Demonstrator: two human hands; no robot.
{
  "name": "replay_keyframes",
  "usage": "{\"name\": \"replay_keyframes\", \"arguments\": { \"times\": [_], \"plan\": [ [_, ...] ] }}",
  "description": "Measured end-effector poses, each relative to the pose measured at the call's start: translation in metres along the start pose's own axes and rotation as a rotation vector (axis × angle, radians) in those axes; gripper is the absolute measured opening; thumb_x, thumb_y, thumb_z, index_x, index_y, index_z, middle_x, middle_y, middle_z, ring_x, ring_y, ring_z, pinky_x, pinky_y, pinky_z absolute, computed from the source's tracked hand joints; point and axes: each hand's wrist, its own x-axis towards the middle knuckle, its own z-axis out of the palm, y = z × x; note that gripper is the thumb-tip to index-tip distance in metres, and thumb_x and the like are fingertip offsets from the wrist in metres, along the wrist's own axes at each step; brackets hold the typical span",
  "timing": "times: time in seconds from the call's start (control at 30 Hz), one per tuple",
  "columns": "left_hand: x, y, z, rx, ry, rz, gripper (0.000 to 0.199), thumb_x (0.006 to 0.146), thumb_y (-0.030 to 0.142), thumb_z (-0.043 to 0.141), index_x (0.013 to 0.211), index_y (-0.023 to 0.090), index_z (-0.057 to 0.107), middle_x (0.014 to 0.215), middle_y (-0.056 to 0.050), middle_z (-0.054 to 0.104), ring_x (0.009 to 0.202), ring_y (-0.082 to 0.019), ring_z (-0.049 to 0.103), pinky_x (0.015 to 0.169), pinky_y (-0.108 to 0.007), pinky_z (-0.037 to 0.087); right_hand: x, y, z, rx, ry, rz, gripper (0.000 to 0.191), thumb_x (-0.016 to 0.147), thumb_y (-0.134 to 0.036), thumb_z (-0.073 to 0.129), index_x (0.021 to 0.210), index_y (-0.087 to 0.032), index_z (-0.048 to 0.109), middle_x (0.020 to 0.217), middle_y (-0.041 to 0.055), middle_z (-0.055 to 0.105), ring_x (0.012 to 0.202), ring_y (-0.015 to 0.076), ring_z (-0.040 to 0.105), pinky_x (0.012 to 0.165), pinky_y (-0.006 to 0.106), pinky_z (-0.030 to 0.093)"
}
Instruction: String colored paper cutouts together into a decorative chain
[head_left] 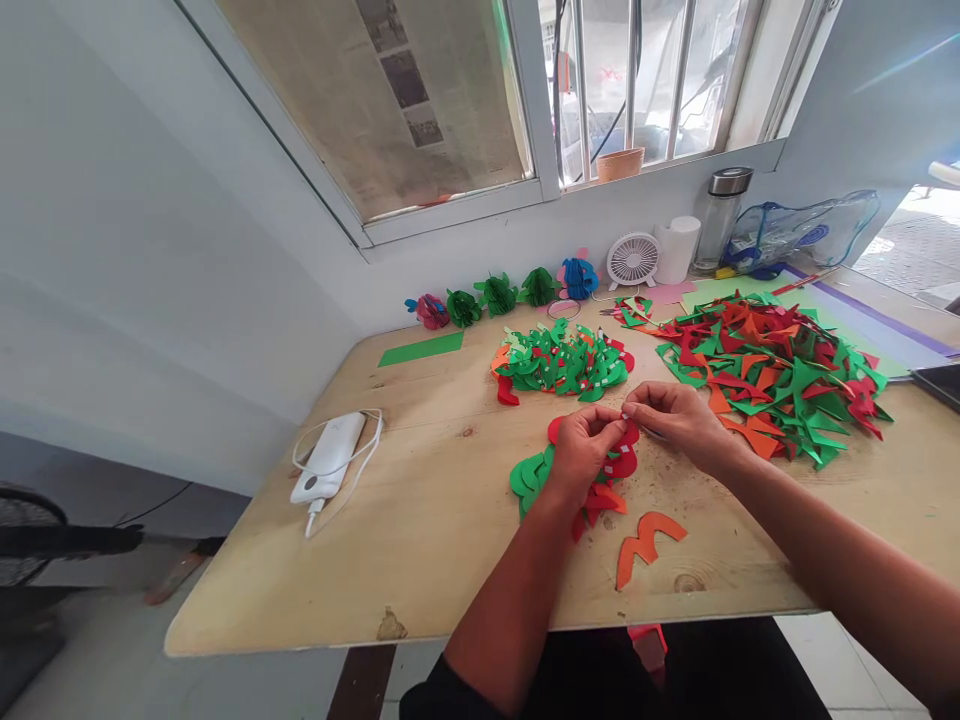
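My left hand [586, 448] is closed in a pinch at the edge of a red paper cutout [632, 432], above a small heap of cutouts. My right hand [675, 418] meets it fingertip to fingertip, thumb and forefinger pressed together at a tiny whitish bit too small to make out. Under and beside the left hand lie rounded green paper cutouts [529, 478], a red cutout with small white squares [621, 463] and orange-red pieces [606, 498]. Nearer the table's front edge rests a wavy orange paper piece [646, 542]. The left hand partly hides the heap.
Behind the hands lies a pile of green cutouts with white squares [566, 358]. A large heap of paper scraps [772, 370] spreads at right. A white power bank [330, 455] with its cable lies left. Folded paper figures [499, 293] and a small fan [633, 260] line the wall.
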Motion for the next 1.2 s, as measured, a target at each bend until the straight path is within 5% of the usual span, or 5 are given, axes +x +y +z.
{"name": "replay_keyframes", "arguments": {
  "times": [0.23, 0.57, 0.7, 0.93, 1.2],
  "plan": [
    [-0.003, -0.001, 0.001, 0.048, -0.130, -0.012, 0.020, 0.062, 0.031, 0.071, 0.066, 0.012, 0.064, 0.063, -0.005, 0.066, 0.056, -0.011, 0.058, 0.055, -0.022, 0.044, 0.003, 0.005, -0.003, -0.002, 0.018, -0.030, 0.026, 0.076, -0.041, 0.058, 0.069, -0.017, 0.059, 0.062, -0.0006, 0.055, 0.056, 0.0108, 0.047, 0.053, 0.023, 0.037],
    [0.002, -0.005, -0.002, 0.050, -0.050, -0.027, 0.027, 0.068, 0.038, 0.067, 0.078, 0.012, 0.067, 0.064, -0.007, 0.068, 0.053, -0.014, 0.061, 0.053, -0.026, 0.048, 0.009, 0.009, -0.007, -0.002, 0.158, -0.040, 0.025, 0.077, -0.042, 0.054, 0.073, -0.017, 0.059, 0.057, -0.0021, 0.052, 0.053, 0.0101, 0.045, 0.052, 0.023, 0.036],
    [0.004, -0.004, -0.004, 0.005, 0.035, -0.037, 0.028, 0.069, 0.036, 0.066, 0.083, 0.012, 0.065, 0.066, -0.007, 0.069, 0.050, -0.012, 0.059, 0.049, -0.022, 0.046, 0.015, 0.014, -0.018, -0.242, 0.215, -0.048, 0.024, 0.078, -0.038, 0.051, 0.077, -0.016, 0.061, 0.059, -0.0005, 0.056, 0.054, 0.0111, 0.047, 0.053, 0.023, 0.036],
    [0.005, -0.002, -0.006, -0.097, 0.096, -0.025, 0.031, 0.069, 0.031, 0.066, 0.092, 0.013, 0.057, 0.063, -0.005, 0.068, 0.050, -0.013, 0.061, 0.051, -0.023, 0.047, 0.015, 0.012, -0.030, -0.956, 0.111, 0.030, 0.023, 0.080, -0.030, 0.046, 0.082, -0.021, 0.066, 0.075, 0.0034, 0.067, 0.067, 0.0164, 0.056, 0.053, 0.024, 0.029],
    [0.006, 0.002, -0.009, -0.191, 0.193, 0.008, 0.037, 0.064, 0.036, 0.071, 0.088, 0.014, 0.053, 0.057, -0.001, 0.065, 0.048, -0.014, 0.061, 0.054, -0.027, 0.049, 0.014, 0.005, -0.034, -1.161, -0.084, 0.193, 0.027, 0.081, -0.038, 0.044, 0.081, -0.024, 0.067, 0.079, 0.0042, 0.068, 0.070, 0.0188, 0.058, 0.050, 0.025, 0.025]
  ]
}}
